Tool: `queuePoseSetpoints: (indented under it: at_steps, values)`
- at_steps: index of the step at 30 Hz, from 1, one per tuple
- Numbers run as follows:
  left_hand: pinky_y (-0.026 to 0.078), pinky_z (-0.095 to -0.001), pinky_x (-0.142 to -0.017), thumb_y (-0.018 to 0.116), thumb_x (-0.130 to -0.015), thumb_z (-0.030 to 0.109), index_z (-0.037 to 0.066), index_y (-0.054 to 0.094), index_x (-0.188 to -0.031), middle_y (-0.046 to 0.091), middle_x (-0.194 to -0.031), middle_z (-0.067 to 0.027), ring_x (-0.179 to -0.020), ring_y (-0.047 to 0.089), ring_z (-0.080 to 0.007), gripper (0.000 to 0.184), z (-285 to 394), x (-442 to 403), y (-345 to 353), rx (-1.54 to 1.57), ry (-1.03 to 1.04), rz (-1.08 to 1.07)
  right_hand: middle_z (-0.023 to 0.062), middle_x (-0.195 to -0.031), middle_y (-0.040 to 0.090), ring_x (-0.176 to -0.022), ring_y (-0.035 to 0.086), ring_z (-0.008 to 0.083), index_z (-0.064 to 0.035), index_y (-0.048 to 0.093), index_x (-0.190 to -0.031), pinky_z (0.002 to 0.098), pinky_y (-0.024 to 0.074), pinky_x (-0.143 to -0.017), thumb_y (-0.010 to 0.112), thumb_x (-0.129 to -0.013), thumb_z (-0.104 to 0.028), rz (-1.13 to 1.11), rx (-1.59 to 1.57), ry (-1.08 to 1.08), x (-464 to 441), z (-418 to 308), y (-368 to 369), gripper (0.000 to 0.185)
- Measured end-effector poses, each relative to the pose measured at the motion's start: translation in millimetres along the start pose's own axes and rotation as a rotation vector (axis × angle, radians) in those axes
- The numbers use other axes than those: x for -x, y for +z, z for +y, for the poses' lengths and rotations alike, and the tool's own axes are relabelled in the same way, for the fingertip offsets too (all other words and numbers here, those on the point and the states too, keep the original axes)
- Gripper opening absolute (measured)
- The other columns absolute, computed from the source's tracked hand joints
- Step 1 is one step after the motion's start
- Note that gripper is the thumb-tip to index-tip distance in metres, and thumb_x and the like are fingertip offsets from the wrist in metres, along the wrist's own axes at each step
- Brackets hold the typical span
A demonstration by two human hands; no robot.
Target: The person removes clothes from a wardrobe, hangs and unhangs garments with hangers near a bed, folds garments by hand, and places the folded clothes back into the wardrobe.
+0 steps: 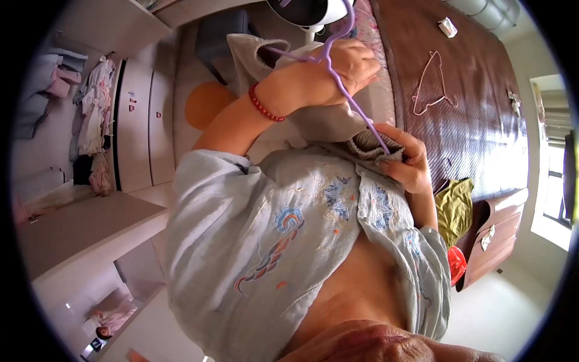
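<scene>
A purple clothes hanger (335, 73) lies across the back of my left hand (350, 67), which wears a red bead bracelet at the wrist. Its fingers curl downward, and what they hold, if anything, is hidden. One hanger arm reaches into an opening of a beige-grey garment (325, 123). The other ends at the gathered elastic waistband (371, 143) near my chest. My right hand (405, 158) pinches this waistband between thumb and fingers at the hanger's tip.
A pink hanger (435, 84), a white packet (447, 27) and an olive garment (455, 210) lie on the brown-matted bed (410, 36). At left are an open wardrobe with hanging clothes (95, 108), an orange stool (208, 105) and a dark chair (220, 39).
</scene>
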State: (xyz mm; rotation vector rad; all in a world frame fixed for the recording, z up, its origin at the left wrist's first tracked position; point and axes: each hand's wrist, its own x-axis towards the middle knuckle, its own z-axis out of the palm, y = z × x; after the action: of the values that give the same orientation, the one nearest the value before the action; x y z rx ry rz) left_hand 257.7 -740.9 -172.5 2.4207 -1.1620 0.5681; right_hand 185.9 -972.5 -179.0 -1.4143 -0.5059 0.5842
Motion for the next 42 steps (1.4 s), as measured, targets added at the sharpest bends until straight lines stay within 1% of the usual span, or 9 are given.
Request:
queuePoseSetpoints:
  at_steps: [4,6,12,18,22,30,34,39,42]
  values:
    - [0.046,-0.0375,-0.084,0.057,-0.087,0.016,-0.002,0.060,-0.100,0.060,-0.106,-0.0160,-0.099,0.056,-0.0311,0.022,5,10,-8,0.088,-0.104,-0.119,0.0167,-0.113,0.058,-0.111,0.052,0.0247,0.0060,0.056,-0.114,0.0330,0.0331,-0.099,0.056,-0.060,0.001,-0.079,0.119,-0.144,-6,3,-7,0.054]
    - [0.046,-0.0379,-0.084,0.056,-0.087,0.014,-0.002,0.059,-0.100,0.059,-0.105,-0.0158,-0.098,0.056,-0.0320,0.021,5,19,-4,0.552,-0.166,-0.168,0.0174,-0.116,0.056,-0.112,0.051,0.0260,0.0051,0.057,-0.113,0.0341,0.0321,-0.100,0.055,-0.059,0.000,-0.074,0.149,-0.153,-7,3,-8,0.055]
    - [0.045,-0.0362,-0.083,0.055,-0.084,0.013,0.001,0.059,-0.093,0.059,-0.097,-0.0127,-0.089,0.057,-0.0272,0.015,27,23,-26,-0.087,-0.332,-0.386,0.0201,-0.131,0.043,-0.125,0.039,0.0305,0.0011,0.059,-0.113,0.0384,0.0236,-0.105,0.055,-0.056,-0.001,-0.022,0.263,-0.206,-10,9,-15,0.057]
    - [0.050,-0.0334,-0.079,0.068,-0.074,0.008,0.001,0.063,-0.091,0.063,-0.094,-0.0116,-0.088,0.062,-0.0220,0.019,28,50,-38,-0.051,-0.063,0.216,0.0229,-0.144,0.027,-0.136,0.022,0.0324,-0.0006,0.060,-0.115,0.0393,0.0120,-0.109,0.057,-0.055,-0.001,0.032,0.163,-0.226,-8,21,-28,0.060]
    - [0.049,-0.0321,-0.073,0.070,-0.074,0.006,0.002,0.059,-0.096,0.060,-0.089,-0.0116,-0.081,0.059,-0.0259,0.025,25,73,-9,0.200,-0.634,0.426,0.0232,-0.146,0.023,-0.137,0.020,0.0324,-0.0009,0.059,-0.116,0.0399,0.0101,-0.109,0.056,-0.056,0.000,0.080,0.062,-0.275,-7,25,-30,0.059]
    - [0.044,-0.0298,-0.082,0.072,-0.076,0.011,0.000,0.048,-0.110,0.055,-0.103,-0.0119,-0.093,0.054,-0.0190,0.043,-4,68,53,0.656,-0.738,0.738,0.0217,-0.136,0.040,-0.128,0.038,0.0275,0.0075,0.052,-0.120,0.0366,0.0239,-0.106,0.055,-0.059,0.002,0.091,-0.152,-0.150,-1,20,-25,0.062]
    - [0.046,-0.0287,-0.071,0.073,-0.076,0.014,-0.001,0.053,-0.098,0.057,-0.085,-0.0094,-0.075,0.054,-0.0177,0.034,-10,82,48,0.936,-0.824,0.571,0.0204,-0.135,0.042,-0.125,0.040,0.0253,0.0089,0.051,-0.120,0.0362,0.0259,-0.105,0.054,-0.060,0.001,0.166,-0.173,-0.015,7,19,-26,0.061]
    - [0.036,-0.0278,-0.052,0.059,-0.088,0.011,-0.002,0.052,-0.079,0.053,-0.068,-0.0050,-0.062,0.040,-0.0077,0.018,-11,80,15,0.311,-0.555,0.350,0.0210,-0.136,0.040,-0.128,0.036,0.0254,0.0066,0.053,-0.120,0.0365,0.0211,-0.107,0.054,-0.060,-0.001,0.116,-0.066,-0.193,4,29,-27,0.061]
    - [0.035,-0.0243,-0.051,0.055,-0.091,0.013,-0.001,0.051,-0.078,0.047,-0.064,-0.0010,-0.062,0.038,-0.0045,0.020,-2,63,-1,0.625,-0.688,0.377,0.0215,-0.138,0.038,-0.131,0.033,0.0269,0.0057,0.054,-0.119,0.0366,0.0184,-0.108,0.054,-0.059,-0.002,0.114,-0.053,-0.160,5,32,-27,0.060]
